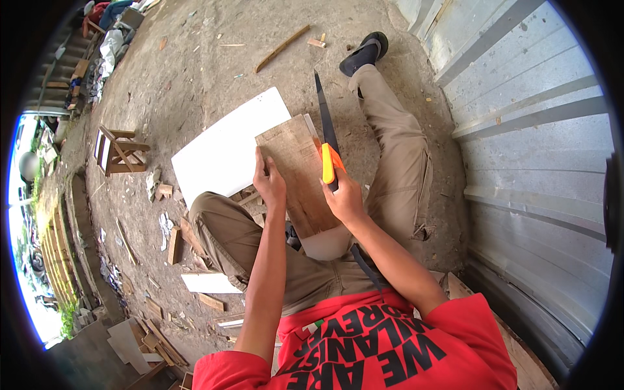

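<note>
My right hand is wrapped round the orange and black handle of a handsaw, whose dark blade points away from me along the right edge of a brown wooden board. The board lies between my legs, over my lap. With my left hand I grip the board's left edge, thumb on top and fingers along the side. A thin pale strip shows between board and blade; whether the teeth touch the wood I cannot tell. Beyond the board's left side lies a large white panel on the ground.
A small wooden stool stands at the left. Wood offcuts and scraps litter the dirt floor near my left knee. A long stick lies ahead. Corrugated metal sheeting rises close on my right.
</note>
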Demonstrator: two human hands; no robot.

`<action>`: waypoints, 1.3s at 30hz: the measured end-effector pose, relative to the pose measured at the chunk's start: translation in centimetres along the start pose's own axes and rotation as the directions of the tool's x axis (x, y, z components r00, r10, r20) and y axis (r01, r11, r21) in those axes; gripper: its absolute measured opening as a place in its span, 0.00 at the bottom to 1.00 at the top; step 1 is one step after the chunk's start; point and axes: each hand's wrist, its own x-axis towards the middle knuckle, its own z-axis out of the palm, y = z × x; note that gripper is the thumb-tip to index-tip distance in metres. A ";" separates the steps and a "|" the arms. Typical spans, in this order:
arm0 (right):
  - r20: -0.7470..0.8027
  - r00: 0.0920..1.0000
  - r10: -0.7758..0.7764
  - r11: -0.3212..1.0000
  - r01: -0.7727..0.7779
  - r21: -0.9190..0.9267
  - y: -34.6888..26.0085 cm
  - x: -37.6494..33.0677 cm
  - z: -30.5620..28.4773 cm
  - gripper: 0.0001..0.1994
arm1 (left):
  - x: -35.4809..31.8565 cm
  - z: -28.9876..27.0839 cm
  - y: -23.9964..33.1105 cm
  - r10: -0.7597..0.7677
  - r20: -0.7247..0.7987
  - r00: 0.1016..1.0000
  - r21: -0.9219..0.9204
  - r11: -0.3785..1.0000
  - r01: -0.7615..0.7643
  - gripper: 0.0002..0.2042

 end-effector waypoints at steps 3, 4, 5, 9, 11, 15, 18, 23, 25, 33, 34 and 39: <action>-0.082 0.995 -0.064 0.998 0.061 -0.033 0.6 0.2 0.1 0.10 | 0.0 0.0 1.9 -0.094 0.046 0.995 -0.042 0.995 0.096 0.22; -0.084 0.994 -0.064 0.998 0.061 -0.029 0.4 0.2 0.2 0.10 | -0.1 -0.1 2.1 -0.119 0.058 0.991 -0.054 0.991 0.122 0.22; -0.085 0.994 -0.063 0.998 0.062 -0.025 0.2 0.2 0.2 0.10 | -0.1 -0.2 2.4 -0.144 0.070 0.987 -0.065 0.987 0.148 0.22; -0.092 0.995 -0.045 0.999 0.044 -0.012 -0.3 0.1 0.2 0.11 | -0.2 -0.3 2.3 -0.152 0.071 0.986 -0.080 0.984 0.158 0.22; -0.077 0.996 -0.037 0.999 0.035 -0.022 -0.1 0.2 0.1 0.11 | -0.2 -0.2 2.6 -0.165 0.075 0.983 -0.081 0.982 0.170 0.22; -0.068 0.997 -0.045 0.999 0.043 -0.030 0.0 0.2 0.0 0.11 | -0.2 -0.2 2.9 -0.174 0.079 0.982 -0.080 0.980 0.180 0.22; -0.091 0.993 -0.069 0.997 0.066 -0.036 -0.2 0.3 0.1 0.11 | -0.2 -0.2 2.6 -0.169 0.075 0.983 -0.088 0.981 0.176 0.22; -0.056 0.998 -0.034 0.998 0.031 -0.056 0.0 0.2 0.1 0.11 | 0.1 -0.4 3.0 -0.248 0.123 0.961 -0.124 0.957 0.263 0.22; -0.057 0.998 -0.031 0.996 0.026 -0.081 0.3 0.2 0.1 0.11 | 0.0 -0.1 2.8 -0.193 0.106 0.975 -0.100 0.974 0.204 0.23; -0.050 0.998 0.046 0.997 -0.042 0.068 0.2 1.8 -0.2 0.13 | -0.2 0.1 0.1 -0.102 -0.028 0.994 0.016 0.995 0.102 0.20; -0.050 0.998 0.029 0.997 -0.025 0.073 0.0 2.0 -0.2 0.13 | -0.3 0.1 0.2 -0.070 -0.060 0.996 0.003 0.998 0.070 0.19; -0.069 0.997 -0.042 0.995 0.048 0.088 0.0 2.1 0.0 0.13 | -0.5 0.0 0.8 -0.089 -0.067 0.994 0.126 0.987 0.097 0.18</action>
